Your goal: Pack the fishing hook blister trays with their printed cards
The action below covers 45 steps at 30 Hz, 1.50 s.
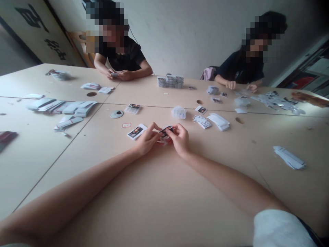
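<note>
The fingers of the left hand (147,141) and the right hand (182,138) are pinched on one small card (166,131), as I see it from my far-off seat. The right thumb presses flat on its dark picture side, and the left fingers hold the other end. The card is up in front of me, between both hands, low over the table (164,192). Something pale and shiny peeks out under it, but it is too blurry for me to tell what it is.

I think the card is very light. It looks thin and a bit stiff, so it could bend or crease if I squeeze hard. The shiny face may be slippery. I would hold it by its two short ends, with soft fingertips, and keep the thumb off the middle.

Just beside the left hand lies a pile of cards (136,131) with a dark picture on top. Past the right hand sits a clear box (179,112), and white papers (218,121) lie farther right.
</note>
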Tool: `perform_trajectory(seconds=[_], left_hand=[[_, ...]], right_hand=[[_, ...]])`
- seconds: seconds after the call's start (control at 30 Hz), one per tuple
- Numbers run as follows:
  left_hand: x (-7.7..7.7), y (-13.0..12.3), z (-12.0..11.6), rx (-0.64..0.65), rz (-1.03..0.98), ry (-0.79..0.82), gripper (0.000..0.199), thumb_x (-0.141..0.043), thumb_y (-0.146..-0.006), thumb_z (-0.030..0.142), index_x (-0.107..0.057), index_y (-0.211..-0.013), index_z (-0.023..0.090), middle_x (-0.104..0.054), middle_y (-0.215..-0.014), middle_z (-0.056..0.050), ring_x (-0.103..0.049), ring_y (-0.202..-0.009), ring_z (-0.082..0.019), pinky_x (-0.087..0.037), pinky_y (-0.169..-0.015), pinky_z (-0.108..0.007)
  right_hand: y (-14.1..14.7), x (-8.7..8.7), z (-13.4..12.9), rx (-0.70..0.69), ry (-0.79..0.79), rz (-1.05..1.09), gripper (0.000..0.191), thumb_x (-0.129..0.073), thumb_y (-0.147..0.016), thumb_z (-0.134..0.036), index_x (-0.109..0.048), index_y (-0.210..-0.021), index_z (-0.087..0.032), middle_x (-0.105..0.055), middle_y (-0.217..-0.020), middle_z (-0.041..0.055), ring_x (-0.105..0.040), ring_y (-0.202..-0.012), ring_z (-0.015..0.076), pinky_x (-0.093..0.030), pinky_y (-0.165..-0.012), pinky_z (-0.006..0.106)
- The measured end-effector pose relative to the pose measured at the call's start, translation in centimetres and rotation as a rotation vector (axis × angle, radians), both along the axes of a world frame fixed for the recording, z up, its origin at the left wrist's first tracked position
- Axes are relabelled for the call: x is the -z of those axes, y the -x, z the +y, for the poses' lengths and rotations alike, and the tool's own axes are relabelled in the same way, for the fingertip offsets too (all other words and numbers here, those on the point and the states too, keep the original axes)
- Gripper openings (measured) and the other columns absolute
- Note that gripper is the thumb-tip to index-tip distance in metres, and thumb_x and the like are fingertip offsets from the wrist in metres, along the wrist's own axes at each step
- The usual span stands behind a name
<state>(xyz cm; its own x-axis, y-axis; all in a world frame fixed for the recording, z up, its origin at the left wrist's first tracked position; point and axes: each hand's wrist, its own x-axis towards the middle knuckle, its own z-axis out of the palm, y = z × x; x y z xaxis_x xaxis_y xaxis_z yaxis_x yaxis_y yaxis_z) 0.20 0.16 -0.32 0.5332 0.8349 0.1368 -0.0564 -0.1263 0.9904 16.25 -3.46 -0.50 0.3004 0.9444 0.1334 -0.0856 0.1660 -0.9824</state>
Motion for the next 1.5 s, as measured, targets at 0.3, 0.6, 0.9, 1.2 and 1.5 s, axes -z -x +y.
perform_trajectory(seconds=[0.3, 0.6, 0.9, 1.2, 1.5], left_hand=[[0.0, 0.1, 0.0, -0.016, 0.022, -0.024, 0.038, -0.066, -0.089, 0.049, -0.045, -0.099, 0.020, -0.075, -0.081, -0.006, -0.076, -0.076, -0.021, -0.063, -0.069, -0.032], [-0.6, -0.1, -0.3, -0.017, 0.014, 0.014, 0.043, -0.067, -0.087, 0.054, -0.044, -0.098, 0.019, -0.076, -0.084, -0.005, -0.075, -0.074, -0.018, -0.062, -0.069, -0.030], [-4.5, 0.5, -1.2, -0.003, 0.031, -0.067, 0.043, -0.065, -0.087, 0.056, -0.045, -0.095, 0.018, -0.075, -0.087, -0.008, -0.075, -0.079, -0.019, -0.062, -0.069, -0.030], [-19.4, 3.2, -2.8, 0.028, 0.075, -0.306, 0.030, -0.069, -0.087, 0.041, -0.050, -0.093, 0.018, -0.067, -0.075, -0.001, -0.066, -0.065, -0.012, -0.060, -0.053, -0.019], [-24.8, 4.9, -7.9, -0.027, -0.075, -0.402, 0.027, -0.072, -0.087, 0.036, -0.051, -0.093, 0.020, -0.059, -0.076, 0.004, -0.060, -0.058, -0.007, -0.060, -0.048, -0.018]], right_hand=[[-0.1, 0.1, 0.0, 0.012, 0.019, -0.015, 0.032, -0.076, -0.072, -0.046, -0.058, -0.081, -0.021, -0.065, -0.063, -0.0020, -0.062, -0.048, 0.0161, -0.050, -0.039, 0.025], [0.0, 0.2, 0.1, 0.020, 0.015, -0.032, 0.033, -0.077, -0.072, -0.047, -0.059, -0.082, -0.021, -0.068, -0.064, -0.0008, -0.065, -0.051, 0.0176, -0.050, -0.042, 0.024], [0.5, -2.7, -0.5, -0.063, -0.114, 0.033, 0.044, -0.075, -0.075, -0.049, -0.046, -0.096, -0.023, -0.067, -0.061, -0.0039, -0.063, -0.044, 0.0159, -0.051, -0.043, 0.024], [0.8, -15.3, -2.4, -0.203, -0.340, -0.011, 0.046, -0.081, -0.074, -0.044, -0.048, -0.099, -0.024, -0.061, -0.052, -0.0088, -0.058, -0.036, 0.0146, -0.044, -0.033, 0.019], [2.3, -23.2, -8.3, -0.219, -0.494, -0.082, 0.034, -0.078, -0.080, -0.043, -0.055, -0.096, -0.024, -0.059, -0.052, -0.0089, -0.050, -0.033, 0.0086, -0.040, -0.034, 0.017]])
